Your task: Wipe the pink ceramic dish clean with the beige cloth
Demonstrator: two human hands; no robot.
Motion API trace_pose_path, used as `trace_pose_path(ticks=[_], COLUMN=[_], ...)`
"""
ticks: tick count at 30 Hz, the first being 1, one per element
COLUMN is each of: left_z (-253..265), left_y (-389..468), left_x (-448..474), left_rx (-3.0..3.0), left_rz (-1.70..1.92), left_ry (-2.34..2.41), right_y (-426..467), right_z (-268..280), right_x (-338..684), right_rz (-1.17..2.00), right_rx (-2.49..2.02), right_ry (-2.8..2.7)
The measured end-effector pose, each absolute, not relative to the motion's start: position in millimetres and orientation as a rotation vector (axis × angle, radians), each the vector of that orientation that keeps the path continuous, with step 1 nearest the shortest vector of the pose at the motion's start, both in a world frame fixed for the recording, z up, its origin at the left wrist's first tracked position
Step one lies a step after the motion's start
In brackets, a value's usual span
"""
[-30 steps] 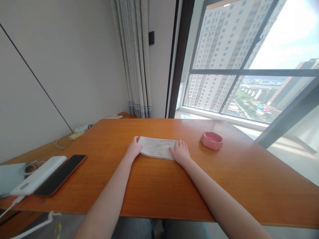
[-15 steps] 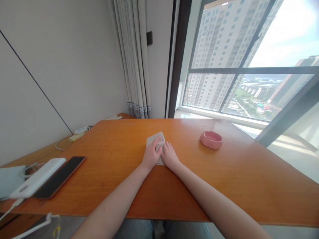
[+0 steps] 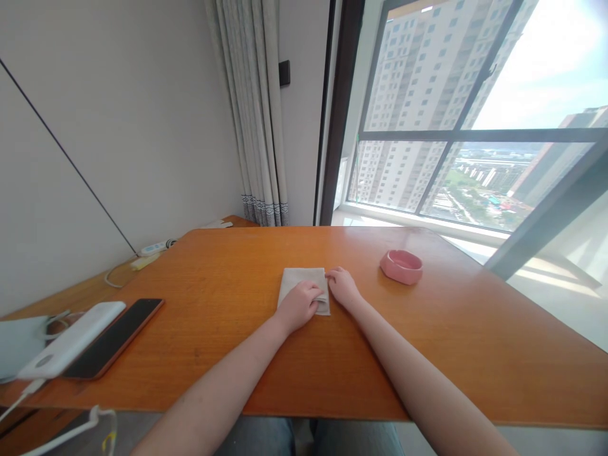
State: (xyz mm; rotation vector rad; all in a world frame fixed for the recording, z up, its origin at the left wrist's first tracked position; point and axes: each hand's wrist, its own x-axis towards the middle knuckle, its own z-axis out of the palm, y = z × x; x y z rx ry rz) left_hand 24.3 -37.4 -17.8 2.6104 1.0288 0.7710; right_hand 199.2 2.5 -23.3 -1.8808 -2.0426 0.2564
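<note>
A folded pale grey cloth (image 3: 295,277) lies on the middle of the wooden table, roughly square in outline. My left hand (image 3: 299,305) rests over its lower right part, fingers bent and closed on a raised fold near the right side. My right hand (image 3: 344,290) lies on the table just to the right of the cloth. Its fingers bend loosely toward the cloth's upper right edge, and nothing shows in them. Whether those fingertips touch the edge is hard to make out. The left palm and fingers hide part of the fold.
A pink, angular bowl (image 3: 401,266) stands to the right on the wooden table (image 3: 218,266). At the left lie a dark phone (image 3: 114,339) and a white power bank (image 3: 71,339) with a cable. A power strip (image 3: 154,248) sits by the wall.
The cloth, tilted and partly lifted between both hands before, now lies flat and squarer. My right hand has moved right, off the cloth; my left hand has shifted slightly down and right.
</note>
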Motion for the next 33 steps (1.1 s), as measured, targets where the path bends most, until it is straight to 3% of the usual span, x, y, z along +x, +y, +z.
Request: trace_pose_path(ticks=[14, 19, 26, 33], left_z=[-5, -2, -29, -27], left_y=[-40, -19, 0, -6], left_x=[18, -5, -12, -5], left_rx=[2.502, 2.394, 2.456, 2.458], left_rz=[0.774, 1.023, 0.402, 0.325], left_ry=[0.900, 1.239, 1.450, 1.518], right_y=[-3, -13, -30, -37], right_z=[-25, -16, -17, -13], right_x=[192, 184, 164, 152], right_rz=[0.221, 0.130, 0.138, 0.056], right_rx=[-1.886, -1.704, -1.450, -1.578], right_ry=[-1.896, -1.969, -2.420, -2.413])
